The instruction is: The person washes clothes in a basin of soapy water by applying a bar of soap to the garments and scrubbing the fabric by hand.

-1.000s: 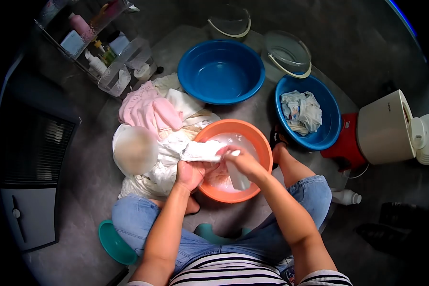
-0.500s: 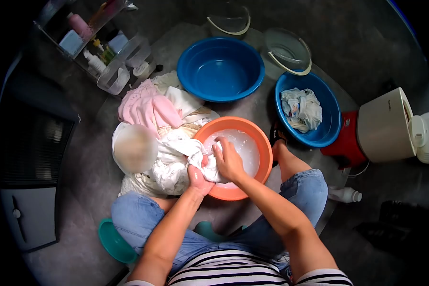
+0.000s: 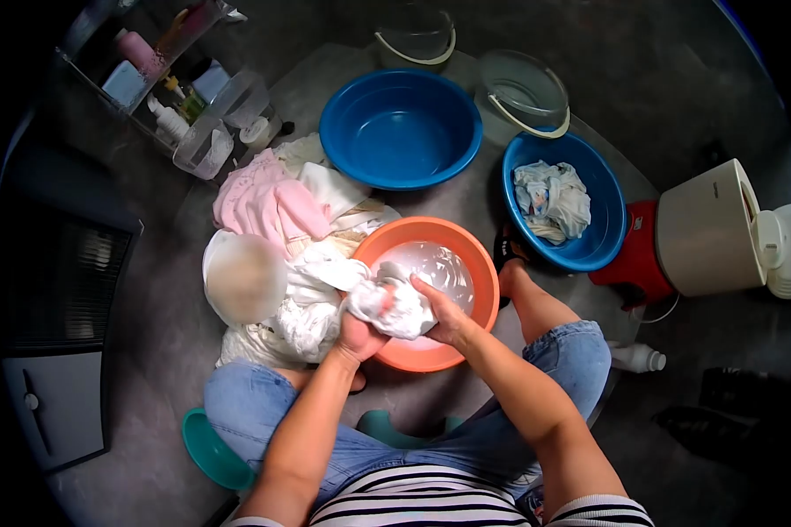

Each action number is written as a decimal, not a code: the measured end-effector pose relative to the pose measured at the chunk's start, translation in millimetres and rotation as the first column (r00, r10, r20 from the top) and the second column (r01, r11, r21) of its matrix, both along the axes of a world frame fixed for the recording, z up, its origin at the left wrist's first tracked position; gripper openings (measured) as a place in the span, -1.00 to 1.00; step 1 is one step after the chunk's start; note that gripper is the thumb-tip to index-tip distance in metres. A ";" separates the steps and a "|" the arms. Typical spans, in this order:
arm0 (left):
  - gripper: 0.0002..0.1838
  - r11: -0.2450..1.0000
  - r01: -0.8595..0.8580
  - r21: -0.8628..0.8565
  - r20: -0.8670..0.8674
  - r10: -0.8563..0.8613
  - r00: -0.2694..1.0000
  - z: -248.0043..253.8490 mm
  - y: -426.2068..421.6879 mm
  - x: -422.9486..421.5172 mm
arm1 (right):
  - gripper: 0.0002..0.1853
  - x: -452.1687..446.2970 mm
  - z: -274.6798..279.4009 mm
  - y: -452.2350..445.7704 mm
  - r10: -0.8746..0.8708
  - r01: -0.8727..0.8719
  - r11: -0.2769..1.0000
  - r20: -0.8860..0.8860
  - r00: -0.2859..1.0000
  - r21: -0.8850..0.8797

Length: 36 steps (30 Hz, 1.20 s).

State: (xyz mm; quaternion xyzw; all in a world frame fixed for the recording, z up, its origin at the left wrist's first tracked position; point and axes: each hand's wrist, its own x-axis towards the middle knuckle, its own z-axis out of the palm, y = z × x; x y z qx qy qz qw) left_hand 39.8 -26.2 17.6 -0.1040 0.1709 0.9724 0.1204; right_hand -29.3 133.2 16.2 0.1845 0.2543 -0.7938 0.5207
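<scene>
A wet white cloth (image 3: 397,307) is bunched between my two hands over the near left part of an orange basin (image 3: 488,285). My left hand (image 3: 360,334) grips its left side, the fingers partly covered by the fabric. On its right side my right hand (image 3: 441,309) holds it, thumb on top and the other fingers mostly hidden. Pale soapy water (image 3: 444,270) shows in the basin. From the cloth, white fabric runs left over the rim to a pile of white laundry (image 3: 308,307) on the floor.
Pink cloth (image 3: 268,198) lies behind the white pile, near a white round container (image 3: 244,277). A blue basin (image 3: 402,129) stands at the back; another blue basin (image 3: 611,224) holds wet clothes. Further right are a red and cream appliance (image 3: 707,233) and a white bottle (image 3: 637,357). A green basin (image 3: 215,450) sits lower left.
The white cloth is now gathered into a bundle between my hands. My right hand has moved from above the cloth to its right side. The view has shifted slightly.
</scene>
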 end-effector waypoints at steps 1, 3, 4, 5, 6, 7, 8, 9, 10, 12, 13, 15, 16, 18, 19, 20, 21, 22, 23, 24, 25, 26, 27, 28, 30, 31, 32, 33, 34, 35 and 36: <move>-0.62 0.992 0.093 -0.083 0.008 -0.093 0.996 5.2 4.3 5.2 | -0.61 -5.3 -7.5 -0.2 0.000 0.010 0.996 -0.116 0.993 0.090; -0.56 0.864 0.406 -0.297 -0.175 -0.468 0.867 14.8 -1.9 -0.8 | -0.60 -13.5 -18.3 7.6 -0.065 0.116 0.979 -0.283 0.957 0.167; -0.59 0.710 0.359 -0.606 -0.145 -0.542 0.828 24.9 2.9 0.2 | -0.58 -17.4 -26.7 11.5 -0.097 0.158 0.971 -0.307 0.947 0.179; -0.64 0.663 0.343 -0.665 -0.112 -0.543 0.832 30.5 5.7 2.6 | -0.52 -20.9 -35.8 13.7 -0.094 0.183 0.954 -0.341 0.935 0.239; -0.68 0.611 0.326 -0.721 -0.079 -0.539 0.838 33.2 6.6 5.4 | -0.52 -22.4 -32.3 15.4 -0.118 0.215 0.944 -0.354 0.928 0.249; -0.71 0.752 0.343 -0.563 -0.004 -0.418 0.908 27.9 5.5 8.2 | -0.51 -22.7 -28.8 17.2 -0.140 0.245 0.934 -0.366 0.920 0.259; -0.74 0.867 0.315 -0.386 0.096 -0.302 0.948 15.3 3.4 10.3 | -0.51 -22.6 -25.5 17.8 -0.161 0.274 0.923 -0.377 0.912 0.269; -0.76 0.949 0.243 -0.201 0.214 -0.200 0.956 -0.1 0.5 9.9 | -0.47 -23.1 -17.2 16.5 -0.164 0.320 0.915 -0.498 0.851 0.245; -0.76 0.985 0.081 -0.155 0.352 -0.021 0.936 -18.7 -9.6 2.9 | -0.45 -26.2 -12.1 14.8 -0.122 0.301 0.922 -0.556 0.822 0.243; -0.71 0.875 -0.069 -0.480 0.483 0.330 0.811 -49.7 -19.6 -0.3 | -0.41 -31.1 -4.5 16.3 -0.048 0.274 0.930 -0.659 0.750 0.244; -0.67 0.821 -0.131 -0.556 0.425 0.416 0.804 -61.2 -25.6 -1.3 | -0.38 -32.7 -0.2 16.9 -0.040 0.276 0.930 -0.677 0.735 0.244; -0.44 0.756 -0.152 -0.636 0.328 0.444 0.834 -47.6 -27.8 -2.5 | -0.43 -33.5 6.7 16.1 -0.024 0.302 0.912 -0.701 0.712 0.276; -0.38 0.813 -0.001 -0.582 0.342 0.246 0.907 -44.6 -27.9 -7.7 | -0.44 -33.5 9.9 14.7 -0.017 0.316 0.903 -0.713 0.701 0.290; -0.28 0.821 0.320 -0.472 0.326 -0.175 0.929 -39.8 -26.9 -14.9 | -0.42 -28.9 16.6 12.1 0.090 0.253 0.915 -0.770 0.632 0.315; -0.22 0.828 0.294 -0.477 0.314 -0.152 0.937 -15.9 -9.2 -15.2 | -0.40 -24.6 19.7 10.9 0.145 0.222 0.917 -0.794 0.591 0.332; -0.17 0.836 0.266 -0.480 0.303 -0.126 0.945 6.7 8.8 -14.5 | -0.38 -16.9 22.0 6.8 0.186 0.164 0.928 -0.798 0.573 0.334; -0.23 0.899 0.220 -0.378 0.320 -0.096 0.943 -14.8 12.0 -13.2 | -0.38 -6.3 25.3 0.5 0.234 0.133 0.927 -0.818 0.526 0.350; -0.31 0.959 0.166 -0.231 0.339 -0.081 0.937 -4.4 8.3 -12.6 | -0.39 5.0 28.6 -5.9 0.278 0.103 0.925 -0.835 0.475 0.367; -0.38 0.973 0.106 -0.204 0.306 -0.039 0.951 -12.9 3.6 -13.4 | -0.40 15.4 31.3 -10.5 0.310 0.086 0.916 -0.827 0.470 0.393; -0.45 0.983 0.045 -0.177 0.275 0.005 0.961 -21.0 -0.7 -13.7 | -0.38 20.7 40.9 -11.9 0.450 0.102 0.834 -0.774 0.445 0.543; -0.54 0.996 -0.012 -0.092 0.314 0.040 0.948 -19.6 -2.1 -11.1 | -0.37 22.4 48.8 -13.6 0.526 0.156 0.807 -0.814 0.247 0.569; -0.53 0.997 -0.006 -0.074 0.323 0.029 0.946 -20.3 -5.7 -7.0 | -0.36 23.8 57.1 -14.5 0.589 0.218 0.783 -0.807 0.041 0.582; -0.49 0.983 -0.009 -0.183 0.228 0.052 0.972 -27.2 -7.7 -2.5 | -0.31 30.0 67.5 -16.6 0.679 0.279 0.729 -0.713 -0.175 0.625; -0.46 0.957 -0.020 -0.290 0.131 0.061 0.990 -21.8 -8.2 -0.9 | -0.35 36.3 72.2 -21.2 0.725 0.331 0.686 -0.578 -0.374 0.648; -0.46 0.997 0.037 -0.070 0.142 -0.027 0.990 -3.4 -10.0 9.9 | -0.42 50.5 75.7 -30.7 0.703 0.427 0.709 -0.508 -0.498 0.561; -0.47 0.988 -0.104 -0.113 0.104 0.116 0.988 -27.8 3.7 15.4 | -0.43 50.0 72.1 -35.4 0.713 0.478 0.701 -0.500 -0.491 0.530; -0.46 0.991 -0.065 -0.115 0.074 0.073 0.995 -50.0 2.5 23.0 | -0.45 45.2 64.1 -40.3 0.724 0.527 0.690 -0.492 -0.485 0.496; -0.43 0.992 -0.025 -0.120 0.043 0.031 0.999 -43.6 3.2 24.8 | -0.46 38.0 56.7 -43.1 0.734 0.573 0.677 -0.484 -0.478 0.462; -0.40 0.992 0.013 -0.127 0.011 -0.012 1.000 -36.4 3.9 26.4 | -0.47 24.1 52.4 -41.5 0.811 0.615 0.578 -0.456 -0.366 0.536; -0.41 0.997 0.032 -0.076 0.117 -0.023 0.993 -33.2 8.7 18.6 | -0.46 10.8 49.3 -39.6 0.839 0.669 0.517 -0.472 -0.272 0.533; -0.41 0.999 0.046 -0.024 0.221 -0.040 0.974 -26.6 13.4 10.5 | -0.45 -1.0 44.8 -36.3 0.855 0.717 0.451 -0.487 -0.176 0.532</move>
